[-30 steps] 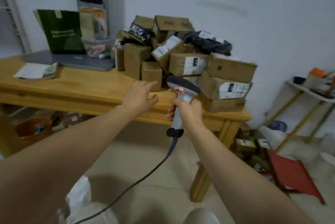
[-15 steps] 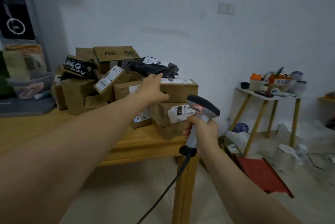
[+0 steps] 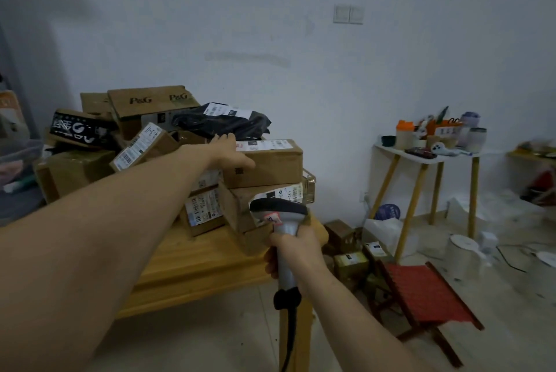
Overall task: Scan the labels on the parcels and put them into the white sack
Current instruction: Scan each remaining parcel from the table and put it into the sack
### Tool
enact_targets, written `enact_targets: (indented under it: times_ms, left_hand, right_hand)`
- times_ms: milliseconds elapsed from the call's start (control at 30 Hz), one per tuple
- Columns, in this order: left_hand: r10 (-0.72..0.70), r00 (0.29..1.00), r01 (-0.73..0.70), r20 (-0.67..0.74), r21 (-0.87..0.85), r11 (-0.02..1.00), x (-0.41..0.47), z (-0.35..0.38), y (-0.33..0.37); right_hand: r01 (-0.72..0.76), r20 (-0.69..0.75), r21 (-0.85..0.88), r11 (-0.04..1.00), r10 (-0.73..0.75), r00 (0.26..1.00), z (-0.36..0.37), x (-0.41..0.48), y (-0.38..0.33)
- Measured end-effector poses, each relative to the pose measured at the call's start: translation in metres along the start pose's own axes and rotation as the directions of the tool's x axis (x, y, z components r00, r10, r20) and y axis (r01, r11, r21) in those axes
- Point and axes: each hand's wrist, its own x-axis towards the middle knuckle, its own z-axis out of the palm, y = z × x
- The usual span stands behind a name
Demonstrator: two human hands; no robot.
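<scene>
Since your view swung right along the wooden table [image 3: 192, 254] over the last second, the parcel pile [image 3: 126, 143] now sits left of centre. The reach has closed too: your left hand [image 3: 230, 151], hovering short of the pile a second ago, has landed on the top carton [image 3: 270, 165] at the pile's right end. Fingers lie extended over the carton's upper left edge and the thumb is spread down its front face, touching but not yet curled into a grip. Judgement: parcel chosen, lift not begun. A black poly mailer [image 3: 221, 124] sits just behind your fingertips; cannot tell if they touch it. The top carton rests on a lower carton [image 3: 258, 206] and nothing visible lies on it, so it should lift free. Your right hand [image 3: 296, 253] is clenched round the handle of the barcode scanner [image 3: 279, 215], head aimed toward the pile. It is below and right of the left hand, just in front of the lower carton, with the cable [image 3: 290, 332] hanging down. The shipping label [image 3: 266, 144] lies on the top carton's upper face, above the scanner head, so expect to tilt the carton or raise the scanner. The white sack is out of view.
</scene>
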Motion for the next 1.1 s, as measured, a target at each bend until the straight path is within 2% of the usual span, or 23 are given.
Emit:
enact_targets:
  times_ms: [133,300,433,500,600,667,733,833,967,1100]
  left_hand:
    - [0.021,1.0,-0.02,0.012,-0.087,0.996,0.01,0.002,-0.003]
    - [-0.032,0.998,0.03,0.047,0.028,0.999,0.011,-0.002,-0.006]
    - [-0.022,0.999,0.016,0.039,0.13,0.991,0.01,-0.007,-0.008]
    - [-0.034,0.999,0.032,0.03,0.092,0.995,0.008,-0.01,-0.007]
    - [0.005,1.0,-0.004,0.019,-0.056,0.998,0.004,-0.008,-0.008]
    - [0.059,0.997,-0.064,-0.047,-0.112,0.992,0.0,-0.004,-0.009]
    - [0.119,0.977,-0.132,-0.178,-0.064,0.989,-0.008,-0.001,-0.01]
    - [0.156,0.892,-0.195,-0.423,-0.05,0.98,-0.028,0.004,-0.017]
    - [0.057,0.751,-0.125,-0.658,-0.057,0.991,-0.066,0.014,-0.037]
    - [-0.115,0.707,-0.029,-0.698,-0.191,0.981,-0.103,0.02,-0.063]
  right_hand:
    - [-0.01,-0.005,-0.005,1.0,0.01,1.0,0.001,0.008,0.0]
    - [-0.035,-0.015,0.0,0.999,0.035,0.999,0.002,0.013,0.006]
    - [-0.05,-0.01,-0.011,0.999,0.05,0.999,0.006,0.015,0.006]
    - [-0.05,-0.018,-0.015,0.999,0.05,0.999,0.007,0.016,0.005]
    - [-0.049,-0.023,-0.026,0.998,0.048,0.999,0.008,0.016,0.004]
    - [-0.048,-0.027,-0.028,0.998,0.047,0.999,0.008,0.015,0.004]
    - [-0.045,-0.03,-0.027,0.999,0.044,0.999,0.009,0.014,0.003]
    - [-0.031,-0.038,0.014,0.999,0.031,0.999,0.009,0.009,0.002]
    - [0.016,-0.082,0.131,0.991,-0.005,0.997,0.013,-0.006,0.003]
    - [0.092,-0.068,0.231,0.968,-0.079,0.995,0.027,-0.032,-0.013]
